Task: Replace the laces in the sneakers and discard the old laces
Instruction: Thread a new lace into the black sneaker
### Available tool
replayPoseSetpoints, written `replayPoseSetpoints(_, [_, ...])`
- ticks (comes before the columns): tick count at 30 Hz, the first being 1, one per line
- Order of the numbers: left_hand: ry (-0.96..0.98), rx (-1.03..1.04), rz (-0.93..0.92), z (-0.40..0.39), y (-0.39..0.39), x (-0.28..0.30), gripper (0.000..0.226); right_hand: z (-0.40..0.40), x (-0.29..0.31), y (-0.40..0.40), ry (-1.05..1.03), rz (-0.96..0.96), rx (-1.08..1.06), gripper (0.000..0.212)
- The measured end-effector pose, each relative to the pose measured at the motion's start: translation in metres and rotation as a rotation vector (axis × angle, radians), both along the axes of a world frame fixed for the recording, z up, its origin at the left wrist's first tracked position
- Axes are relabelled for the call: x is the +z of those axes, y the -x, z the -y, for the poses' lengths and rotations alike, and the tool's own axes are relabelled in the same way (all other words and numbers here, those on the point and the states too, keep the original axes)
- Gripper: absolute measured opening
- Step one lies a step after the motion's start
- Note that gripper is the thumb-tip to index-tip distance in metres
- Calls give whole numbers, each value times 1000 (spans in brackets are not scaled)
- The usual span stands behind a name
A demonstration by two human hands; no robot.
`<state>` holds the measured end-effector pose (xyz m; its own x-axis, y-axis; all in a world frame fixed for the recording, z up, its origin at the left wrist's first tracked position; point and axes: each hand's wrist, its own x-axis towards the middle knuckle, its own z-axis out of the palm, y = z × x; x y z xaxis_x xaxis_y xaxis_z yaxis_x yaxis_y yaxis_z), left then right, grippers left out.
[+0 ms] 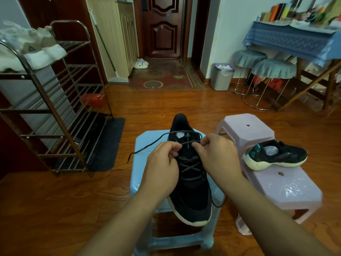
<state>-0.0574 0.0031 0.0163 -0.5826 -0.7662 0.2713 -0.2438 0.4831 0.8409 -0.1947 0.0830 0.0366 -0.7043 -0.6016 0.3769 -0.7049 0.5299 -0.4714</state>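
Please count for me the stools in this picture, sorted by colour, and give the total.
Light blue plastic stool, under the sneaker being laced: 1
Pink plastic stools: 2
Round stools with grey covers: 2
Total: 5

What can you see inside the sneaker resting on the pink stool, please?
Through the collar of the sneaker on the pink stool, a crumpled pale wad shows, probably stuffing paper. The upper covers the toe end, so how far the wad reaches cannot be seen.

Single head-worn view, forward and down, close over the blue stool [140, 145].
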Motion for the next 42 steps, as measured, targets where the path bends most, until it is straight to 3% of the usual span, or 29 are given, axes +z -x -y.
replayPoseSetpoints(3, [-62,1,-21,0,0,2,47,0,2,-1,-7,-27,-26,23])
replayPoseSetpoints(6, [28,-21,33,-1,0,2,46,-1,2,1,25,-71,31,20])
replayPoseSetpoints(12, [156,-14,118,-1,0,2,29,-4,18,6,290,-183,270,15])
replayPoseSetpoints(15, [154,-44,74,0,0,5,20,-8,42,-8,441,-80,506,9])
replayPoseSetpoints(17, [108,-145,-47,1,-1,9,28,-10,46,-18,399,2,649,6])
replayPoseSetpoints(19, [90,-227,-151,4,-1,16,31,-9,42,-20,338,86,698,9])
replayPoseSetpoints(21, [93,-238,-187,8,4,20,15,-8,43,-14,326,238,666,13])
replayPoseSetpoints(23, [-59,-196,-164,13,8,21,16,-9,42,-4,310,430,631,22])
replayPoseSetpoints(25, [-339,-139,-167,15,9,23,24,-9,37,5,255,488,602,37])
replayPoseSetpoints(28, [-677,-104,-397,18,1,32,36,-6,26,15,258,555,543,48])
replayPoseSetpoints(31, [-810,36,-719,34,-19,49,38,-1,24,19,292,580,515,51])
replayPoseSetpoints(35, [-825,445,-1182,80,-72,58,37,1,17,17,283,517,514,55])
replayPoseSetpoints(38, [-627,735,-1187,107,-102,47,35,1,19,15,279,499,500,57])
replayPoseSetpoints(42, [-540,972,-1098,121,-121,39,30,1,20,13,244,469,490,53])
